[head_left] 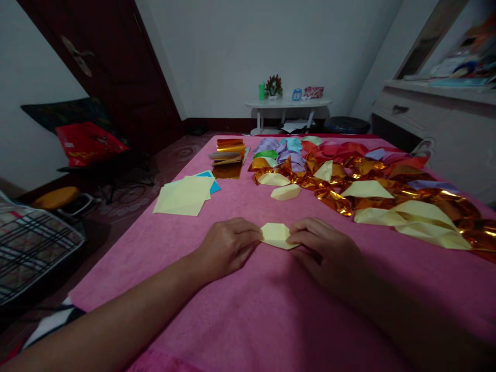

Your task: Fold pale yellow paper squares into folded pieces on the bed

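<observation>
A small folded piece of yellow paper (275, 235) lies low over the pink cloth, between my two hands. My left hand (231, 243) pinches its left end with thumb and fingers. At the right end, my right hand (324, 248) grips it in the same way. The paper has angled corners and a crease running across it. Beyond it rests a finished-looking yellow folded shape (285, 192), touched by neither hand. To the left is a loose stack of flat yellow sheets (184, 196) with a blue sheet (213, 182) under it.
Many folded shapes in shiny gold (335, 200), yellow, red and purple paper cover the table's right and far side. A stack of gold foil sheets (228, 160) stands at the back. Pink cloth (248, 320) covers the table. A chair with a red bag (87, 143) is at left.
</observation>
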### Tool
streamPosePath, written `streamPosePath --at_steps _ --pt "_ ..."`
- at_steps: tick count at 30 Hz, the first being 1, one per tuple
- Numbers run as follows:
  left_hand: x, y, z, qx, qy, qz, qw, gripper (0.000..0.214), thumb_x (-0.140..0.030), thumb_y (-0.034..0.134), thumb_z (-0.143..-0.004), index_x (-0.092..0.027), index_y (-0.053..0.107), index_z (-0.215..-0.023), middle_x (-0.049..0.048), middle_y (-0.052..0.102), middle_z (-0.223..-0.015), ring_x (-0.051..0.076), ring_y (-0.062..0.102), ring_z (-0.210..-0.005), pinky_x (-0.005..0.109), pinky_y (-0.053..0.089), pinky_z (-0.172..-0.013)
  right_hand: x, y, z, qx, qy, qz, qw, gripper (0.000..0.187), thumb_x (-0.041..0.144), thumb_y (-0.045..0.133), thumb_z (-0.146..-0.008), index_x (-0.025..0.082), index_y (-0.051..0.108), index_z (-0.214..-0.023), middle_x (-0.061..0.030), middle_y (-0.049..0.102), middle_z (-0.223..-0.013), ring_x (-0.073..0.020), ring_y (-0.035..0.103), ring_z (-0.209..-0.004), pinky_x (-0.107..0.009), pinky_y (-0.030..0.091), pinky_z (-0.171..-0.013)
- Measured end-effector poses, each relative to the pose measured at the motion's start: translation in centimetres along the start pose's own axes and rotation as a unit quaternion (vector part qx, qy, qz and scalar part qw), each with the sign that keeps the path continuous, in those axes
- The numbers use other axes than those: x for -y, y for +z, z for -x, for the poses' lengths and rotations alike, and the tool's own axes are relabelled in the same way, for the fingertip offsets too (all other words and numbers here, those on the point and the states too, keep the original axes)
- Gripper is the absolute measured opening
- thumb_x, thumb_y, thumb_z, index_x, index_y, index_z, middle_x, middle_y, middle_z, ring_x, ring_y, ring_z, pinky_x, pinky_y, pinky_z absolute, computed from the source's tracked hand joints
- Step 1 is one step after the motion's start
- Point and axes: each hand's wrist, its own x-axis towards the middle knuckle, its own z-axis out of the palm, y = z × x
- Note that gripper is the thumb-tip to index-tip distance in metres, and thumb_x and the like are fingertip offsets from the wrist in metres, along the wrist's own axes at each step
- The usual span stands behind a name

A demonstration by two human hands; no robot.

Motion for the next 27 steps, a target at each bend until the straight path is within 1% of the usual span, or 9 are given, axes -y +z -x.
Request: streamPosePath --at_steps 2,4,6,9,12,16,21,24,27 --pt "0.0 0.1 -0.1 -0.002 -0.02 0.022 1.0 0.02 -0.018 0.049 -0.088 -0.016 0.065 -0.1 0.0061 0.067 -0.099 0.016 0.059 -0.09 0.028 0.048 -0.079 -0.1 0.1 -0.1 0.011 0.012 -0.009 1.0 0.01 0.017 0.054 -0.084 0.021 0.063 -0.083 -0.003 0.06 -0.089 -0.0175 0.054 -0.085 -0.029 0.04 -0.075" --pt "-0.2 0.2 -0.3 -0.008 -0.057 0.05 0.997 0.018 -0.023 0.052 -0.088 -0.018 0.067 -0.096 0.0054 0.067 -0.097 0.016 0.059 -0.088 0.028 0.047 -0.079 -0.3 0.2 -0.2 0.015 0.028 -0.02 0.999 0.013 0.02 0.052 -0.087 0.021 0.063 -0.08 -0.0018 0.06 -0.084 -0.0165 0.053 -0.082 -0.029 0.039 -0.073" --pt "-0.2 0.3 -0.7 -0.012 -0.109 0.09 0.99 0.017 -0.028 0.055 -0.087 -0.019 0.069 -0.09 0.0043 0.066 -0.092 0.015 0.059 -0.084 0.027 0.047 -0.074 -0.3 0.3 -0.5 0.013 0.049 -0.033 0.998 0.016 0.022 0.05 -0.089 0.021 0.062 -0.078 -0.0013 0.059 -0.082 -0.0158 0.053 -0.079 -0.028 0.038 -0.071" --pt "-0.1 0.5 -1.2 -0.01 -0.178 0.127 0.976 0.019 -0.029 0.056 -0.086 -0.018 0.067 -0.077 0.0027 0.064 -0.083 0.013 0.059 -0.076 0.025 0.046 -0.068 -0.4 0.5 -1.2 0.009 0.109 -0.035 0.993 0.019 0.025 0.05 -0.088 0.02 0.06 -0.073 -0.0005 0.058 -0.077 -0.0147 0.052 -0.072 -0.027 0.036 -0.065" --pt "0.1 0.6 -1.5 -0.008 -0.215 0.109 0.97 0.019 -0.026 0.056 -0.085 -0.017 0.064 -0.07 0.0016 0.062 -0.077 0.013 0.057 -0.073 0.025 0.045 -0.067 -0.5 0.8 -1.7 0.0 0.17 -0.008 0.985 0.02 0.028 0.053 -0.085 0.02 0.058 -0.068 0.0008 0.056 -0.072 -0.0135 0.051 -0.065 -0.026 0.034 -0.06" --pt "-0.1 0.7 -1.6 -0.004 -0.225 0.049 0.973 0.017 -0.026 0.057 -0.083 -0.016 0.06 -0.069 0.0019 0.062 -0.076 0.014 0.057 -0.071 0.026 0.044 -0.066 -0.5 1.1 -2.1 -0.014 0.189 0.033 0.981 0.018 0.031 0.057 -0.08 0.02 0.057 -0.065 0.0028 0.055 -0.066 -0.0116 0.048 -0.058 -0.025 0.029 -0.054" --pt "-0.7 0.9 -1.6 0.004 -0.213 -0.058 0.975 0.015 -0.03 0.053 -0.085 -0.018 0.058 -0.077 0.0031 0.061 -0.081 0.015 0.057 -0.07 0.025 0.04 -0.06 0.0 1.3 -2.2 -0.023 0.191 0.115 0.975 0.019 0.031 0.057 -0.079 0.02 0.056 -0.064 0.0019 0.058 -0.068 -0.0115 0.05 -0.057 -0.025 0.024 -0.051" --pt "-1.1 1.0 -1.6 0.017 -0.214 -0.12 0.969 0.019 -0.034 0.049 -0.088 -0.019 0.059 -0.081 0.0044 0.062 -0.083 0.017 0.059 -0.073 0.027 0.038 -0.06 0.6 1.4 -2.2 -0.013 0.196 0.177 0.965 0.017 0.03 0.055 -0.082 0.02 0.056 -0.069 0.0003 0.061 -0.071 -0.0135 0.053 -0.06 -0.026 0.024 -0.053" --pt "-1.5 1.1 -1.6 0.018 -0.227 -0.14 0.963 0.02 -0.038 0.052 -0.087 -0.019 0.058 -0.087 0.0053 0.064 -0.084 0.02 0.06 -0.075 0.027 0.038 -0.059 1.2 1.6 -2.1 -0.02 0.189 0.197 0.962 0.012 0.029 0.054 -0.084 0.019 0.057 -0.079 -0.0019 0.063 -0.078 -0.0163 0.056 -0.067 -0.026 0.026 -0.056"
